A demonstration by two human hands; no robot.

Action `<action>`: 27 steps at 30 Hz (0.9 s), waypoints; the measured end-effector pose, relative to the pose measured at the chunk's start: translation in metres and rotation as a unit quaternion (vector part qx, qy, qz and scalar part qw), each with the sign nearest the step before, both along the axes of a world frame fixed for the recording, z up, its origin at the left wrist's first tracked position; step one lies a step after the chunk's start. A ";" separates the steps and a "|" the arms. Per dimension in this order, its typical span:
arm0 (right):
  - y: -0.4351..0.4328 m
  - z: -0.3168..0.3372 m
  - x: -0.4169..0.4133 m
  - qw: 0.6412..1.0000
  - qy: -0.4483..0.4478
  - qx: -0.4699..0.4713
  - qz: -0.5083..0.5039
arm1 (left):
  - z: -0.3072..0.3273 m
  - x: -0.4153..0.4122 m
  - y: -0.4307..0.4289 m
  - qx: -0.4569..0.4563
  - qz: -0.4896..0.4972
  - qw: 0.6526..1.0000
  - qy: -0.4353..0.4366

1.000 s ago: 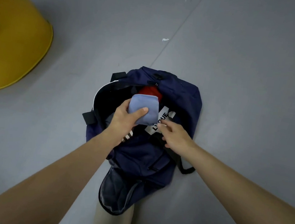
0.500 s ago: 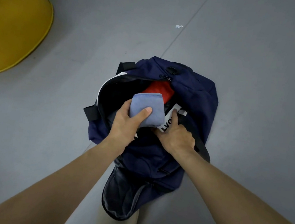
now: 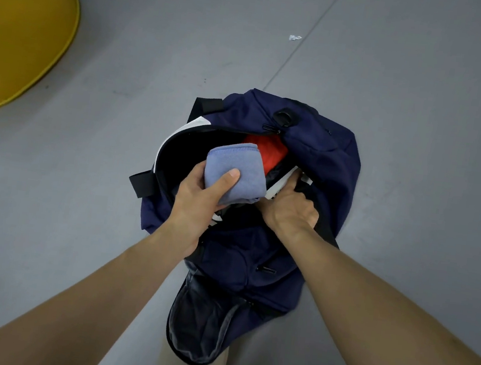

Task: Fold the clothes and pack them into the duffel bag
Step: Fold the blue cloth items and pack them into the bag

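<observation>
One folded blue garment (image 3: 234,172), gripped in the left hand (image 3: 198,198), is hanging over the open duffel bag (image 3: 320,162), whose rim the right hand (image 3: 290,209) is seemingly clutching; a slipping rim could snag it.

Under our left hand (image 3: 198,198), a navy fabric duffel bag (image 3: 324,159) lies on the smooth grey floor (image 3: 423,114). Far leftward sits a rounded yellow object (image 3: 18,33).

Yellow object (image 3: 24,34) cut off at left edge, red garment (image 3: 270,152) half hidden
</observation>
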State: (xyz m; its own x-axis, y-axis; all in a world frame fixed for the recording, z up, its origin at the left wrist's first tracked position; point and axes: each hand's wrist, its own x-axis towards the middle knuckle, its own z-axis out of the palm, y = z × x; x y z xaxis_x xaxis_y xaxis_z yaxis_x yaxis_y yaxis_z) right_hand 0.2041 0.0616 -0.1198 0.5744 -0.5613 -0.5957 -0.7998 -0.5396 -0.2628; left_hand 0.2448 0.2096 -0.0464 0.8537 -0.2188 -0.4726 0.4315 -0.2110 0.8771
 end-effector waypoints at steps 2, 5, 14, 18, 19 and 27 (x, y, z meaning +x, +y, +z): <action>0.000 -0.002 0.005 1.000 0.002 -0.008 -0.007 | 0.000 0.000 0.000 0.001 0.002 1.000 -0.002; 0.000 0.000 0.009 1.000 0.014 0.008 -0.008 | 0.000 0.000 -0.001 0.005 0.009 1.000 -0.001; -0.031 0.056 -0.068 0.989 -0.113 -0.009 0.093 | 0.008 -0.002 -0.022 0.144 -0.077 0.980 -0.114; -0.032 0.078 -0.089 0.979 -0.194 0.017 0.054 | 0.012 -0.003 -0.048 0.286 -0.176 0.923 -0.185; -0.031 0.080 -0.094 0.974 -0.222 0.037 0.039 | 0.011 -0.003 -0.056 0.311 -0.196 0.910 -0.190; -0.043 0.086 -0.107 0.968 -0.240 0.038 0.069 | -0.025 0.015 -0.099 0.287 -0.256 0.923 -0.023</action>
